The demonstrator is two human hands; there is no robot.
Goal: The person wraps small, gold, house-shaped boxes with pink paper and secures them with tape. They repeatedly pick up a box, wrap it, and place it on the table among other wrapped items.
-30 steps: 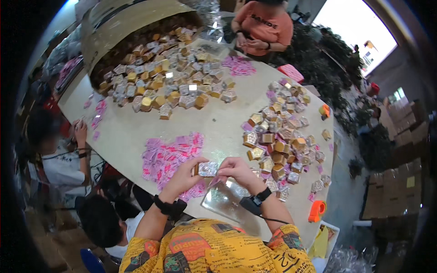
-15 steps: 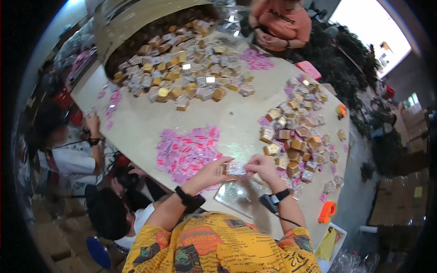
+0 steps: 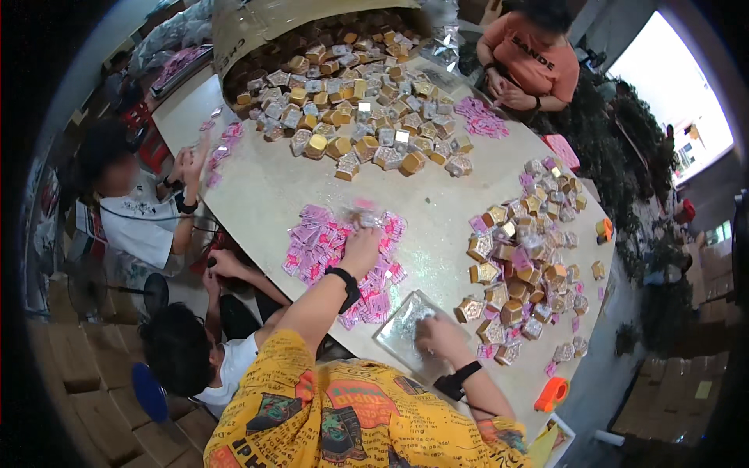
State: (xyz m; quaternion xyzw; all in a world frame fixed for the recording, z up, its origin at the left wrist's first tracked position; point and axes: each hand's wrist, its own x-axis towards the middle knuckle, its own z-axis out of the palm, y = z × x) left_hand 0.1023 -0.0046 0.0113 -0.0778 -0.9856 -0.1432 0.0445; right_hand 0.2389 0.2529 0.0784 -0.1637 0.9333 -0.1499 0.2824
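Both hands are set well apart over the table (image 3: 257,183). Nearer, the right hand (image 3: 441,337) lies with bent fingers on the stack of clear film (image 3: 402,318) at the near table edge; whether it grips a sheet cannot be told. Farther out, the left hand (image 3: 362,249) extends across the heap of pink printed slips (image 3: 308,242), left of the film. A blurred clear-and-pink item (image 3: 363,209) appears at its fingertips; the grip on it cannot be determined.

At the right near edge lies an orange tape dispenser (image 3: 551,395). Beyond it, gold-and-clear pentagonal boxes (image 3: 555,273) form a loose cluster, with pink slips among them. Past the far end of the film and slips, a larger pile of similar boxes (image 3: 343,144) spreads from the mouth of a cardboard carton (image 3: 320,11) tipped on its side. Beside that pile, at the far edge, a person in an orange shirt (image 3: 538,64) stands near a smaller pink heap (image 3: 481,118).
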